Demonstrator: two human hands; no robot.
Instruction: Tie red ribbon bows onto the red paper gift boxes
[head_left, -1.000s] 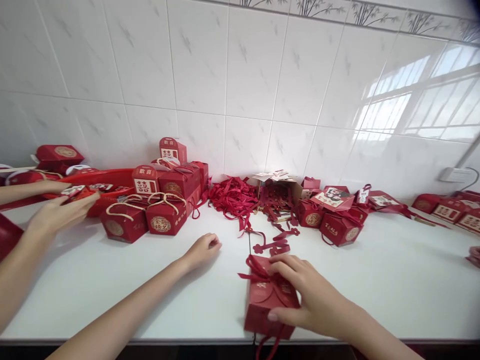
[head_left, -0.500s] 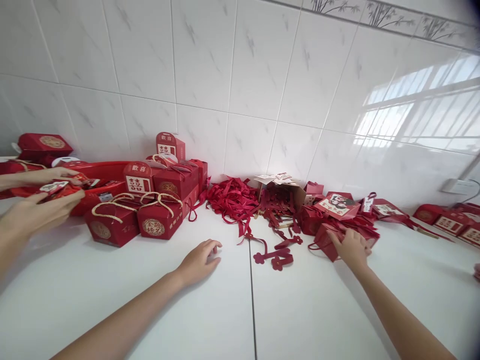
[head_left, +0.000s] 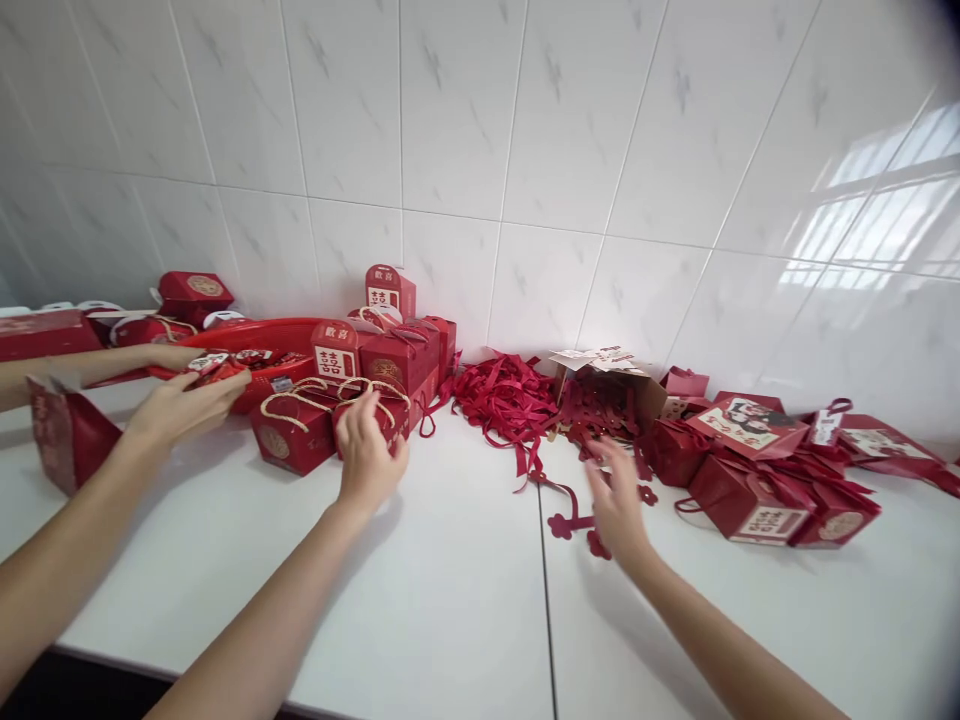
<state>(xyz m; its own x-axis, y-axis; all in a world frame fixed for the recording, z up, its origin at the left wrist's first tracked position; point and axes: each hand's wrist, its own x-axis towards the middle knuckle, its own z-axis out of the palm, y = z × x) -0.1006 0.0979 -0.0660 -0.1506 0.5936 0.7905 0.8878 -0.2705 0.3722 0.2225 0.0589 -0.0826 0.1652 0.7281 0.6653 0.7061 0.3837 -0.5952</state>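
My left hand is up against the front of a small red gift box with a twisted rope handle, fingers stretched out and partly covering it. Beside it stands a matching gift box. My right hand, slightly blurred, hovers open over dark red flower-ended strips on the table, with nothing in it. Further right sits a cluster of red boxes, one printed with white characters, with a picture-topped box on top.
A co-worker's hands hold small red packets by a red basket on the left. Behind lie a heap of red ribbons and an opened carton spilling strips. Stacked gift boxes stand near the tiled wall.
The view has swung left. My right hand has left the boxes on the right and moved over the flower strips. My left hand has moved from bare table to the rope-handled box.
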